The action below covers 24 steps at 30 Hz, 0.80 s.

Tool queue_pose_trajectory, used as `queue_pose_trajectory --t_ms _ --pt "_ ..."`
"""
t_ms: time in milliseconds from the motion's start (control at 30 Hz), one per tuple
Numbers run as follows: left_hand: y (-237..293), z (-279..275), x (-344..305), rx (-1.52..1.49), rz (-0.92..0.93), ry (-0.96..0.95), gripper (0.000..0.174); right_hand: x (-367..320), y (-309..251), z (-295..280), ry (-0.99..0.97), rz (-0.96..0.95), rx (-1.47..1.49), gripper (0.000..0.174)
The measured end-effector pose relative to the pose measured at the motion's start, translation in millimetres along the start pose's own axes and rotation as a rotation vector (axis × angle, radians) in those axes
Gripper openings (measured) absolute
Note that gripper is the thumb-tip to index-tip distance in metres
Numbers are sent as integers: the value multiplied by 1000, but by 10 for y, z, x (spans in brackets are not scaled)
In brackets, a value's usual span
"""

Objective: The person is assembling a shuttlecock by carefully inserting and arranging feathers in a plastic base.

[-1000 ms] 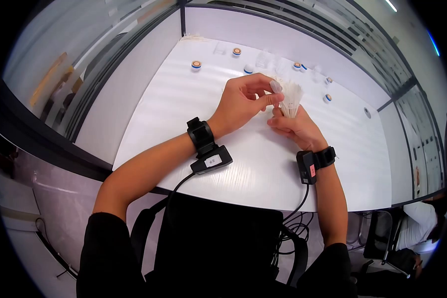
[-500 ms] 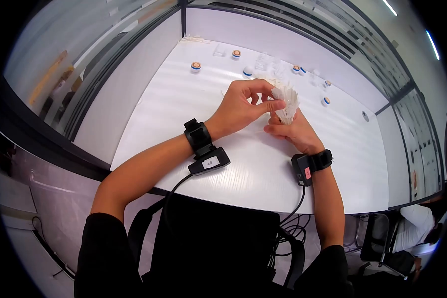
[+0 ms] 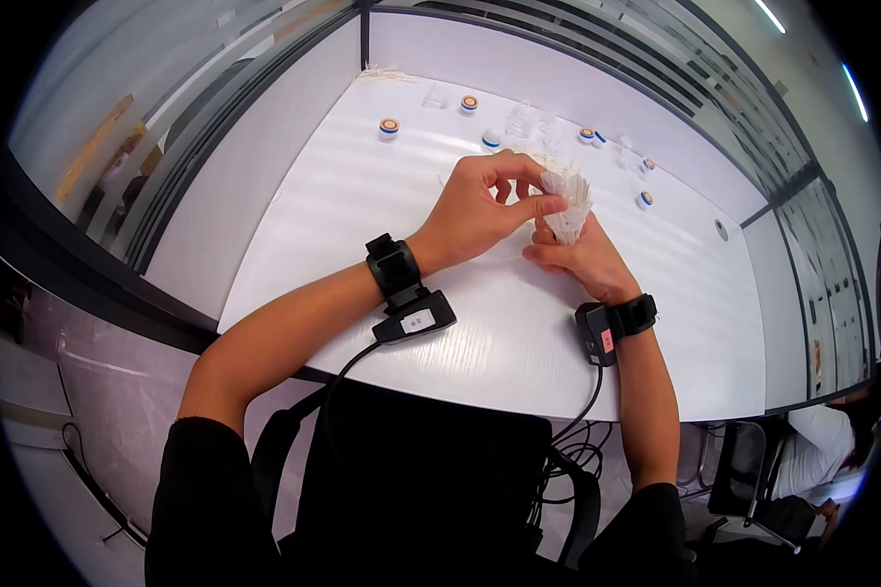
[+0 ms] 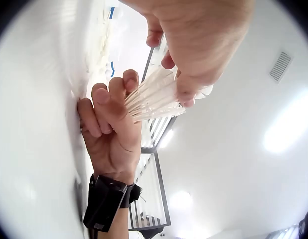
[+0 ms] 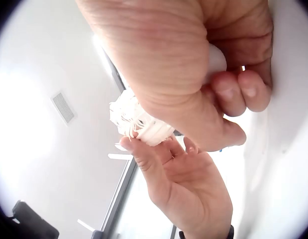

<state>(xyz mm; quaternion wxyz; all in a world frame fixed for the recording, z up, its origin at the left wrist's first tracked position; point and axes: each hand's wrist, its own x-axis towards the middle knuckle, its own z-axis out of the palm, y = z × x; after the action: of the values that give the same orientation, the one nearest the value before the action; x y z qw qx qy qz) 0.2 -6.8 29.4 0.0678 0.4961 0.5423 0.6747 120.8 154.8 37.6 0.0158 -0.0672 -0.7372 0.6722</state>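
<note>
Gripped bundle of thin white strips (image 3: 568,201) by narrow end in right hand (image 3: 589,259), above desk (image 3: 489,323), at two o'clock in head view. Pinched flared top with left hand (image 3: 475,210). Noted orange-topped container (image 3: 469,105) toward twelve.

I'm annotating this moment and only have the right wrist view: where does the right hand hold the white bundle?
Observer: The left wrist view shows the right hand curled around the narrow end of the white bundle, where the thin sticks come together.
Operator: Noted. Anything farther off that I can't make out?
Observer: Yes, in the head view several small round tubs with orange tops stand on the white table.
</note>
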Motion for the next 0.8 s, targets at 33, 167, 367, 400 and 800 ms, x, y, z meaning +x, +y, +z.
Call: queue_pose_trajectory --t_ms 33,167,367,400,800 --pt "11 -2 0 3 -5 -2 14 -1 -7 3 1 2 -1 27" --pt "-11 4 5 5 -7 -11 15 -3 -1 7 10 1 0 28" --pt "-23 3 4 105 13 -27 16 2 -20 11 6 16 -26 41" --pt "-24 3 2 118 28 -23 16 6 -20 13 15 16 -33 40" --pt "-32 14 -17 10 -14 52 16 6 8 13 76 5 -40 20"
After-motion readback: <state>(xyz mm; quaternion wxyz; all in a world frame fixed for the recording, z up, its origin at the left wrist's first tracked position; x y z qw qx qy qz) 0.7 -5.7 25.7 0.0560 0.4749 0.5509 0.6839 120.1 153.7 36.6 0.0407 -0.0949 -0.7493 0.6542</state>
